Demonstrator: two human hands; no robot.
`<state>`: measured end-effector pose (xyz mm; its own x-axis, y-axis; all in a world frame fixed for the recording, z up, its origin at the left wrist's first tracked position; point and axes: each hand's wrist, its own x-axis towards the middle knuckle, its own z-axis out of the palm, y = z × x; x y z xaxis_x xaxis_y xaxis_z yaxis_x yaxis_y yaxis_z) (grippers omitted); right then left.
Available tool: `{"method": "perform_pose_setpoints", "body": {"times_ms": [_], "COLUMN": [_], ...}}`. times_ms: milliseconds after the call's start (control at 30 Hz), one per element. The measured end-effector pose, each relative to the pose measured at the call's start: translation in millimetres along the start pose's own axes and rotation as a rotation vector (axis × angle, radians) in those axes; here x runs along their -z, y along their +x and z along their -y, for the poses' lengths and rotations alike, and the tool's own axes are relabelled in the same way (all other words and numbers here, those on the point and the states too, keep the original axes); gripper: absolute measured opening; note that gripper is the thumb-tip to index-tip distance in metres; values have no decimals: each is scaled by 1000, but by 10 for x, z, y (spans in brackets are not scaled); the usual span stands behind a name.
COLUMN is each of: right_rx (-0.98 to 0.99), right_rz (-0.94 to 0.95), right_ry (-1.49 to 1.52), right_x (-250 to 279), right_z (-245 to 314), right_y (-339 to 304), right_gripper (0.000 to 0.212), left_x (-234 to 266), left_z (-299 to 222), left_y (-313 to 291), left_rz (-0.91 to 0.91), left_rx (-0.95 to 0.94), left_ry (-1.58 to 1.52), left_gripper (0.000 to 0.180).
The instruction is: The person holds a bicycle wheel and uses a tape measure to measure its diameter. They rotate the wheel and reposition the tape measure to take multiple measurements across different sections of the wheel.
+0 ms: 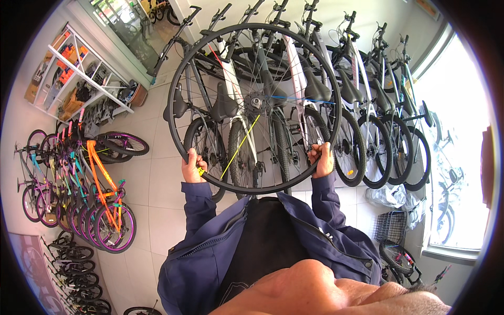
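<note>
- Left hand [193,167]: closed on the lower-left edge of a spoked black wheel [255,102], thumb uppermost. A small yellow piece [201,171] sits by the thumb; whether held or fixed to the rim, can't tell.
- Right hand [322,158]: pinching the lower-right edge between thumb and curled fingers.
- Wheel is held up in front of the chest, broad face toward the camera, hub [256,103] near mid-ring. Far edge unsupported, so its weight probably tips away; level wrists and matched grips should steady it.
- Best handled by the outer ring, fingertips clear of the spokes. Turning it would go better with one hand sliding while the other keeps hold.
- Coloured spokes: yellow-green [240,146], blue [299,98], red [214,54]. Handy markers, I'd judge, for keeping track of rotation.
- Thin spokes blur into the parked bicycles [224,106] behind; their tension or straightness not readable. Unclear whether the ring wears a tyre. Far side of wheel and finger undersides hidden.
- Further out: orange bicycle [103,181] at left, white shelf [79,65] beyond it, contents jumbled. Wire basket [390,227] lower right, partly lost behind the jacket [341,231]. Window [462,142] washed out; picture corners black.
</note>
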<state>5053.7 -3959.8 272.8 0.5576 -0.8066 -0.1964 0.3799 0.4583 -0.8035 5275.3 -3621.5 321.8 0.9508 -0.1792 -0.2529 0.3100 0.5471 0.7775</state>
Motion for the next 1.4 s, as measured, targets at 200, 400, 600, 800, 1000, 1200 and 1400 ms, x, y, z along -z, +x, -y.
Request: {"method": "perform_pose_setpoints", "body": {"times_ms": [200,400,600,800,1000,1200,1400], "right_rx": [-29,-58,-72,-98,-125,-118,-130], "right_rz": [-58,-108,-130,-121,-148,-131,-134], "right_ry": [10,14,27,17,21,47,34], "right_x": [32,39,83,175,262,256,274], "right_z": [-47,-39,-58,-86,-104,-95,-84], "right_y": [2,-3,6,1,-7,-29,-29], "right_gripper": [36,39,37,34,36,35,33], "left_x": [-8,24,40,54,-4,14,44], "left_z": [56,87,136,123,139,139,155], "left_y": [-4,-30,-20,-65,-130,-134,-146], "left_rz": [-59,-62,-39,-4,-40,-37,-42], "left_rx": [-74,-44,-63,-39,-42,-16,-43], "left_ry": [121,152,129,146,134,147,145], "left_gripper": [26,26,26,27,29,26,24]}}
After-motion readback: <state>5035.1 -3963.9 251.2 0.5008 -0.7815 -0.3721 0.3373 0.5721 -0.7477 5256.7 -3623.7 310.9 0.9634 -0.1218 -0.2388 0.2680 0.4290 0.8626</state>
